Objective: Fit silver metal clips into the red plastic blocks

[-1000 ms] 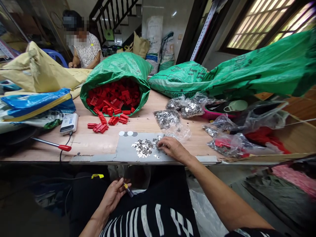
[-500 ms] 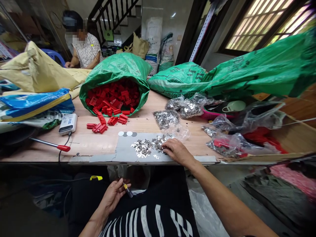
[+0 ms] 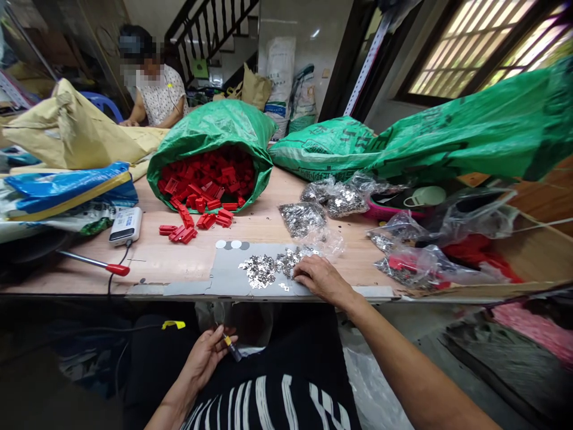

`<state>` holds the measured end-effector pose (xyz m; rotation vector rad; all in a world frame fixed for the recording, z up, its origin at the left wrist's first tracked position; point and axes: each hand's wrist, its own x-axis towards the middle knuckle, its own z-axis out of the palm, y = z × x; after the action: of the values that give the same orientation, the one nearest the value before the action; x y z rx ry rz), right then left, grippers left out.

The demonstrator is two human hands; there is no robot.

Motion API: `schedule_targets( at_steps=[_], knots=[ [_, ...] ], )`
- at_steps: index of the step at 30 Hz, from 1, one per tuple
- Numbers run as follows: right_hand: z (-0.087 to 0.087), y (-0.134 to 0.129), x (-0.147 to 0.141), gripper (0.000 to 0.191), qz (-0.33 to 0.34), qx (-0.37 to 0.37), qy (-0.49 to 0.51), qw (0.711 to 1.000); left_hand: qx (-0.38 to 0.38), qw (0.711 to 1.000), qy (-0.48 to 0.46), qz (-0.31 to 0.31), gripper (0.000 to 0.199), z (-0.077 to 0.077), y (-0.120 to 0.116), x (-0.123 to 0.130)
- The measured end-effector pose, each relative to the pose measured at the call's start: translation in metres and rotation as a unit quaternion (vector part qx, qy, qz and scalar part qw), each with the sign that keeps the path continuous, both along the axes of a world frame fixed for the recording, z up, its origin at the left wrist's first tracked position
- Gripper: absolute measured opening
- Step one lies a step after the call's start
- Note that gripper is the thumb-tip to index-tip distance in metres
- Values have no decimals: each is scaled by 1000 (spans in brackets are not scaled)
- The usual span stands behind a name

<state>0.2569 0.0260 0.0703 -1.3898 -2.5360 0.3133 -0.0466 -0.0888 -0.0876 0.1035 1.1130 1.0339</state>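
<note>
In my left hand (image 3: 210, 352), held low over my lap, is a small screwdriver (image 3: 231, 347) with a yellow and dark handle; its tip is hard to see. My right hand (image 3: 320, 278) rests at the table edge, its fingers bent together against a pile of small darker metal pieces (image 3: 289, 260). Whatever its fingertips pinch is hidden. Just left of that pile, shinier flat metal pieces (image 3: 260, 272) form a second heap. Both heaps lie on a grey mat (image 3: 226, 278), and a couple of loose pieces (image 3: 283, 287) sit near its front edge.
Red plastic parts (image 3: 182, 233) spill from a green sack (image 3: 215, 128). Clear bags of metal pieces (image 3: 304, 220) lie behind my right hand, with further bags (image 3: 407, 266) at right. A red-handled rod (image 3: 117, 269) and a white power box (image 3: 125, 226) are at left. A person (image 3: 159, 95) sits across.
The view has shifted slightly, so everything sits a little lower. My right hand's fingers have moved slightly at the darker pile. My left hand keeps the screwdriver in the same place.
</note>
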Motion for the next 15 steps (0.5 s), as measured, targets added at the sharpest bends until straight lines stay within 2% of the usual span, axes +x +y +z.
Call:
schedule_targets(
  at_steps=[9, 15],
  knots=[
    [-9, -4, -13, 7, 6, 27, 25, 999, -5, 1000, 1, -1, 12, 1, 0, -1],
    [-11, 3, -5, 15, -6, 38, 58, 998, -9, 1000, 1, 0, 13, 1, 2, 0]
  ],
)
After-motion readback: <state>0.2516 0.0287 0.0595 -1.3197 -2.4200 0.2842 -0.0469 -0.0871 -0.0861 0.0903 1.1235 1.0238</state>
